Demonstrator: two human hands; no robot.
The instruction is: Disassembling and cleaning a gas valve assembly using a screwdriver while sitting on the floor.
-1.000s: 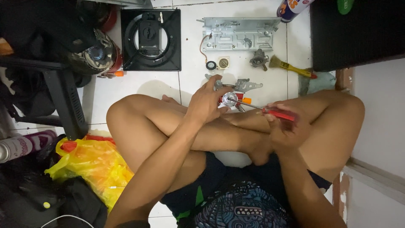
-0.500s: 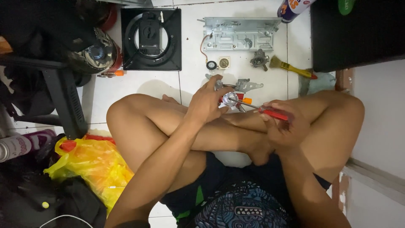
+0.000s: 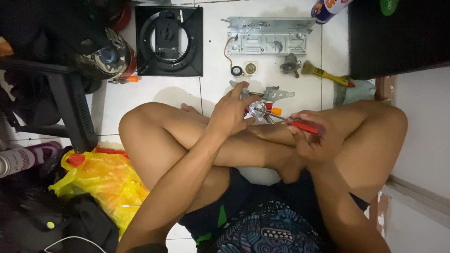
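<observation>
Head view. The person sits cross-legged on a white tiled floor. The left hand (image 3: 232,110) holds a small round metal part (image 3: 257,109) above the crossed shins; its fingers are curled around the part's left side and clamp it, with the shiny round face exposed to the right of the fingertips. The right hand (image 3: 315,140) grips a red-handled screwdriver (image 3: 302,125); its fingers are closed around the handle, and the thin shaft runs up and left to meet the metal part.

Handling, as a judgement: the metal part looks rigid, small and light, with a polished surface that may slip under bare fingers. A hold by its rim or body, as the left hand has it, keeps the face free for the tool. The screwdriver is stiff; the handle is the correct place to hold it.

An orange-tipped piece (image 3: 276,111) shows just beside the part, between the two hands.

On the floor beyond the knees lie a grey metal chassis plate (image 3: 269,36), a black square fan frame (image 3: 169,41), a yellow-handled brush (image 3: 326,74) and several small metal fittings (image 3: 290,63). A yellow plastic bag (image 3: 101,180) lies by the person's left thigh.
</observation>
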